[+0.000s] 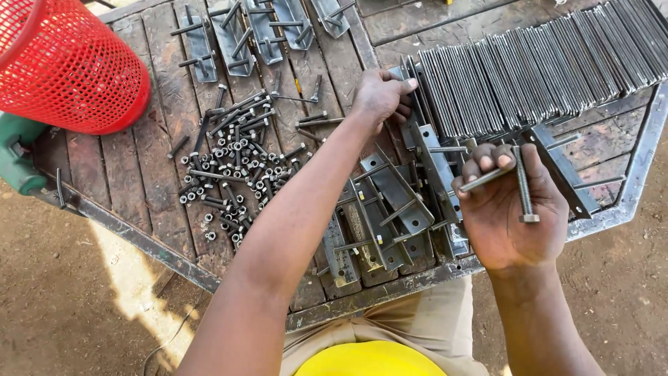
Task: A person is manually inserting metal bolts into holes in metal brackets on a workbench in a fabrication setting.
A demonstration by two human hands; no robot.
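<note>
Head view: your right hand has its grip closed on two threaded bolts above the worktop's near edge; your left hand pinches the end plate of the upright plate row, fingertips partly hidden.

Person seen from above: both forearms are showing bare, sleeveless; khaki trousers are covering the lap; a yellow garment edge is showing below.
</note>
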